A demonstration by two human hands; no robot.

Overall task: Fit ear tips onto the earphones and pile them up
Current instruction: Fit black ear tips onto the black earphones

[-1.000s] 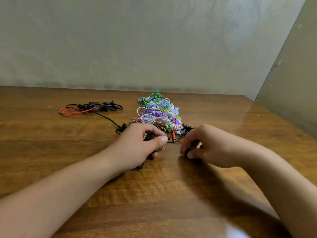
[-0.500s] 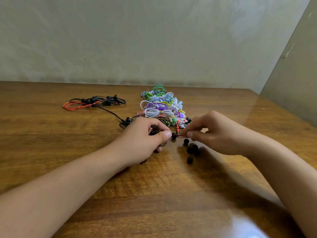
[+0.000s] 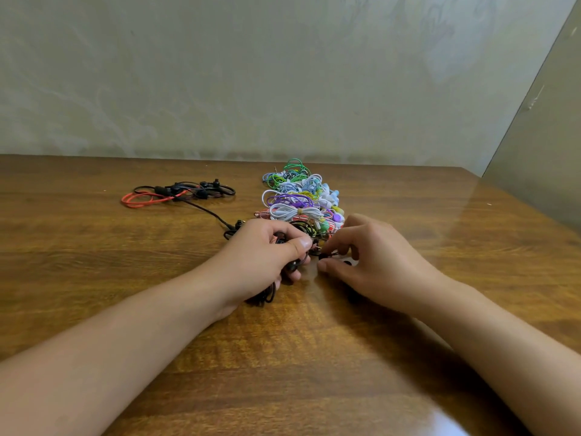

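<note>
Two hands, left hand (image 3: 261,256) gripping black earphones (image 3: 267,294), right hand (image 3: 374,262) pinching one ear tip (image 3: 322,255)

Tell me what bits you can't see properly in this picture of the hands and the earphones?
- Head view: the black earphone is mostly hidden inside the left hand.
- Whatever the right hand pinches is too small and dark to name; its fingers cover it.
- Loose black ear tips lie mostly under that hand, so their number is unclear.
- The colourful pile is tangled, so its sets cannot be counted.
- Both arms are cut off by the bottom edge.

Left hand (image 3: 264,256) grips black earphones (image 3: 294,265); right hand (image 3: 374,262) pinching.
</note>
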